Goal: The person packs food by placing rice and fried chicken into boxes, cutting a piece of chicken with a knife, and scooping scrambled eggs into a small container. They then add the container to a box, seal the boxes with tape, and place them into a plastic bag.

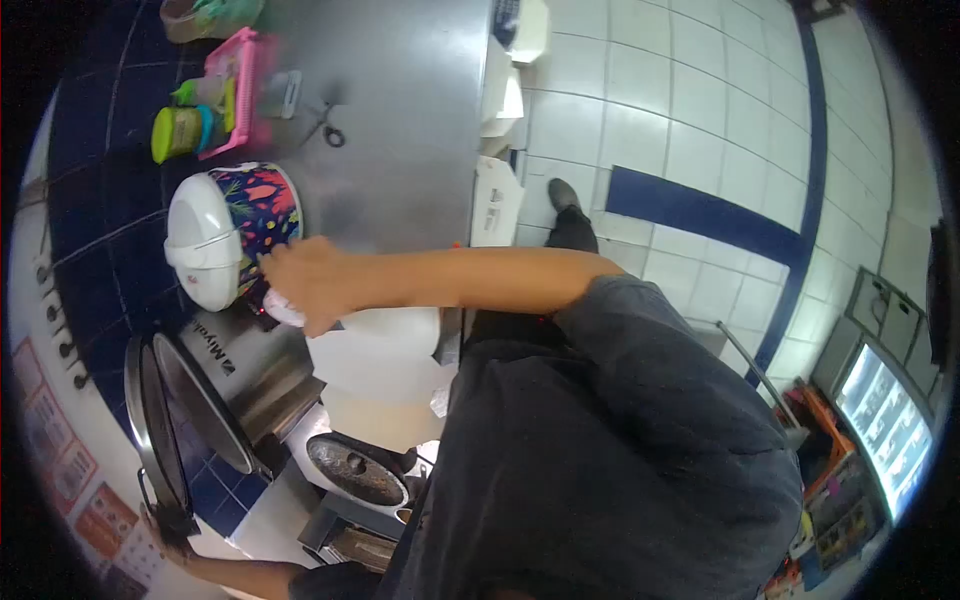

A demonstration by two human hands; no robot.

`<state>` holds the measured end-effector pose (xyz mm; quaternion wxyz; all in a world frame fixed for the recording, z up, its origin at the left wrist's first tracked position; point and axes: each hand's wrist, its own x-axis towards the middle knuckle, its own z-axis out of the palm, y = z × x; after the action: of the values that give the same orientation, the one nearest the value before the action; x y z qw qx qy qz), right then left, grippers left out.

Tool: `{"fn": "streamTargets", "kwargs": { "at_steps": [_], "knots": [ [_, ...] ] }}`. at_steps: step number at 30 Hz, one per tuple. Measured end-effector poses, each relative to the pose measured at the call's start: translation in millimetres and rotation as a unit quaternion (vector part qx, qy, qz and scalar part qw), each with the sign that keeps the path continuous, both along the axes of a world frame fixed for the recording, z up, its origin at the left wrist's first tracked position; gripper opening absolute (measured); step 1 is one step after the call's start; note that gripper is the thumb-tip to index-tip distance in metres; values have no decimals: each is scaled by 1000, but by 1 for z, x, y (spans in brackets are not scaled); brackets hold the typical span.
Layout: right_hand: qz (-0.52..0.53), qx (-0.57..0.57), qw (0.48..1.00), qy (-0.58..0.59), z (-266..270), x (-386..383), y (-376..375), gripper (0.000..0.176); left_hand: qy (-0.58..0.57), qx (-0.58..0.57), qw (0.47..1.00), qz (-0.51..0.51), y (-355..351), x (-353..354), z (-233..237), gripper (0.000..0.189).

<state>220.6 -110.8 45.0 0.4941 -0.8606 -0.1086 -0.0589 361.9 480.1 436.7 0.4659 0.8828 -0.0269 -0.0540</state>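
My right hand (312,283) reaches across to the floral rice cooker (265,205), its fingers bent downward beside the cooker's body. A pale pink-white thing (283,308) shows under the palm. What it is, and whether the fingers grip it, I cannot make out. Far off at the lower left, my left hand (168,538) is closed at the black handle end of a round, dark, silver-rimmed piece (150,430) that looks like a pan or lid, tilted on edge. A second similar round piece (205,400) stands beside it, against a metal appliance marked "Miyako" (240,350).
Scissors (325,128) lie on the steel counter (400,110), near a pink basket (240,90) and a green-lidded jar (175,135). A speckled lid with a knob (355,475) sits on the cooking area. White boxes (497,200) line the counter's edge. A lit display (885,425) stands behind.
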Motion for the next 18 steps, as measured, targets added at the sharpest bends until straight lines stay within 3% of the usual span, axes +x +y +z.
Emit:
{"fn": "streamTargets", "kwargs": {
  "at_steps": [3,5,7,9,11,12,15,17,18],
  "knots": [
    [87,-32,994,-50,-24,-4,14,77,-24,-3,1000,-11,4,-5,10,60],
    [161,-117,978,-61,-48,-7,35,68,-16,-16,1000,-1,-11,-9,12,58],
    [239,-267,933,-33,-54,-13,53,54,-72,-14,993,91,-18,-3,9,55],
    [275,-336,899,-57,-65,-20,67,43,-77,15,995,61,-12,-4,11,51],
    [318,-379,866,-73,-96,-17,85,44,-19,55,986,159,-31,-5,17,42],
    [335,-408,846,-80,-105,-17,90,44,-102,17,980,171,-30,-4,8,50],
    [397,-429,808,-67,-103,-9,86,51,-84,41,994,59,-4,2,12,61],
    [368,-441,810,-119,-90,-10,86,56,-159,38,984,73,-37,-10,5,57],
    [336,-436,819,-164,-71,1,89,57,-173,30,982,76,4,12,5,46]
  ]
}}
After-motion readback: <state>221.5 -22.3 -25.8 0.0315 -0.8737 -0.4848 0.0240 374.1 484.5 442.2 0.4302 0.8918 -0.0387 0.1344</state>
